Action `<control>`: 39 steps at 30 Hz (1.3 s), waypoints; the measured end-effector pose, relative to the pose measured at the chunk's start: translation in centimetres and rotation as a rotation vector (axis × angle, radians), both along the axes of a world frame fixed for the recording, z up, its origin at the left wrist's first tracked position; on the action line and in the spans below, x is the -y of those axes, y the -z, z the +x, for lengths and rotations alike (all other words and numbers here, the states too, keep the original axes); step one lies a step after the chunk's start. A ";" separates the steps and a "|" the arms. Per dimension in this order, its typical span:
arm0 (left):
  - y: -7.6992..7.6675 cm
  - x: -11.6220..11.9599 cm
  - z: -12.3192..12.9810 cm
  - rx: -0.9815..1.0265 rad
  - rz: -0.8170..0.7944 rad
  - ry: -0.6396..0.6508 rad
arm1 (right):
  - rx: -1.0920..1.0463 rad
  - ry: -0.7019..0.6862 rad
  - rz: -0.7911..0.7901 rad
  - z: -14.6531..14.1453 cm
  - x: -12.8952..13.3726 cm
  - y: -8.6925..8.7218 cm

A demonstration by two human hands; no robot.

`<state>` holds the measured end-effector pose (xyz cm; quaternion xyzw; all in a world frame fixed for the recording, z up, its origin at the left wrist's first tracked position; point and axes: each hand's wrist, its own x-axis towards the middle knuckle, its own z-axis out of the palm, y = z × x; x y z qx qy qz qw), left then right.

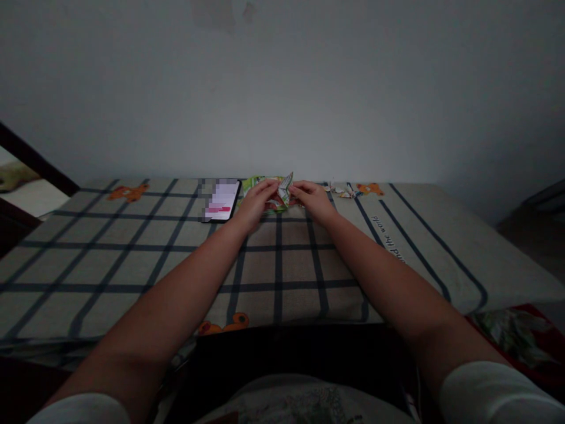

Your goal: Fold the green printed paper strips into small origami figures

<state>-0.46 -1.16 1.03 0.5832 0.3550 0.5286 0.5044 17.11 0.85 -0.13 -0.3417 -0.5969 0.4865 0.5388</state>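
Observation:
My left hand [256, 203] and my right hand [312, 200] meet near the table's far side, both with fingers pinched. Between the fingertips is a folded piece of green-and-white printed paper [286, 184], one pointed end sticking up. Under and behind my left fingers lies a bright green and red printed sheet or wrapper [251, 184], partly covered by the hands. Just right of my right hand are small crumpled white pieces with coloured print [343, 191], too small to make out. Left of my left hand, a phone [223, 200] lies with its screen lit.
A checked cloth [176, 265] with bear prints covers the table, which stands against a pale wall [282, 88]. Dark wooden bars [35, 159] rise at the left. Low at the right, something red with green-and-white contents [516, 335] sits beside the table.

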 end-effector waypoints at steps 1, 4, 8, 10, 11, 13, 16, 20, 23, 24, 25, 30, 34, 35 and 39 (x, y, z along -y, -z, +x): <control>0.0 0.0 0.0 -0.014 0.003 -0.001 | -0.003 0.006 -0.007 0.0 0.0 0.0; 0.0 0.0 0.0 -0.062 0.025 -0.021 | -0.014 0.021 -0.024 0.0 0.1 -0.2; 0.3 -0.1 0.1 -0.087 0.073 -0.064 | -0.005 0.032 -0.010 -0.1 0.3 -0.4; 0.4 -0.2 0.0 -0.120 0.086 -0.093 | 0.016 0.036 0.002 0.0 0.4 -0.5; 0.5 -0.3 0.0 -0.137 0.090 -0.107 | 0.026 0.038 0.007 0.0 0.4 -0.5; 0.5 -0.3 0.0 -0.161 0.092 -0.122 | 0.040 0.038 0.013 0.0 0.5 -0.5; 0.3 -0.1 0.0 -0.145 0.081 -0.121 | 0.038 0.034 0.015 -0.1 0.5 -0.5; 0.0 0.2 0.1 -0.100 0.046 -0.128 | 0.041 0.033 0.022 -0.1 0.6 -0.5; 0.0 0.2 0.2 -0.105 0.027 -0.143 | 0.065 0.045 0.027 -0.1 0.7 -0.5; 0.0 0.1 0.2 -0.107 0.024 -0.140 | 0.068 0.045 0.029 -0.1 0.6 -0.5; 0.0 0.1 0.2 -0.107 0.021 -0.137 | 0.070 0.042 0.030 -0.1 0.6 -0.5; 0.0 0.0 0.1 -0.095 -0.014 -0.128 | 0.068 0.007 0.030 -0.1 0.4 -0.3; -0.1 0.0 0.1 -0.075 -0.051 -0.112 | 0.051 -0.021 0.013 0.0 0.3 -0.2; -0.1 0.0 0.1 -0.070 -0.061 -0.106 | 0.043 -0.029 0.004 0.0 0.3 -0.1; 0.0 0.1 0.2 -0.038 -0.094 -0.094 | 0.023 -0.059 -0.029 0.0 0.1 0.0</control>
